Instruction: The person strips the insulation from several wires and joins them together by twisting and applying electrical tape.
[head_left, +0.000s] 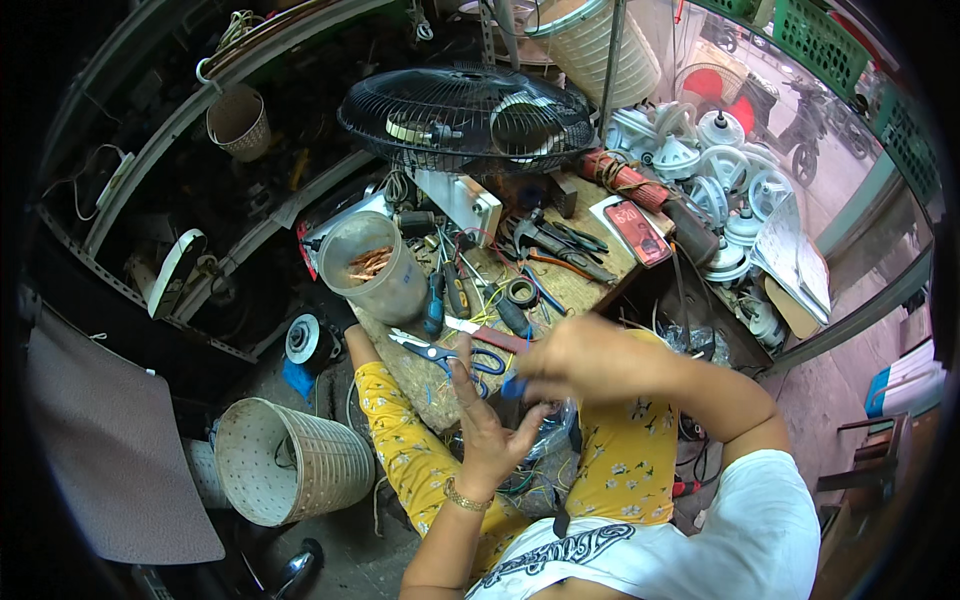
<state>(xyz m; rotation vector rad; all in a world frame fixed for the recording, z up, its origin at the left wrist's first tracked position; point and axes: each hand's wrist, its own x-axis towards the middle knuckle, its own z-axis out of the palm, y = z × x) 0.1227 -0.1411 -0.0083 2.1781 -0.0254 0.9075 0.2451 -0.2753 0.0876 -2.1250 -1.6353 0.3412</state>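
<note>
Left hand (488, 428) raised, spread wide, right hand (572, 360) blurred nearby.

A workshop: pliers (545, 240) and screwdrivers (433, 305) crowd a worn bench (425, 397).

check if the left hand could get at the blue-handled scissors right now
Probably yes: the left hand is open and appears close to the scissors on the workbench, and no tool seems to lie over their handles.

Near-left table (418, 392) edge: bare strip, passable. Scissors (436, 352) lie just beyond; plastic tub (345, 262) blocks left, fan (465, 120) the rear.
</note>
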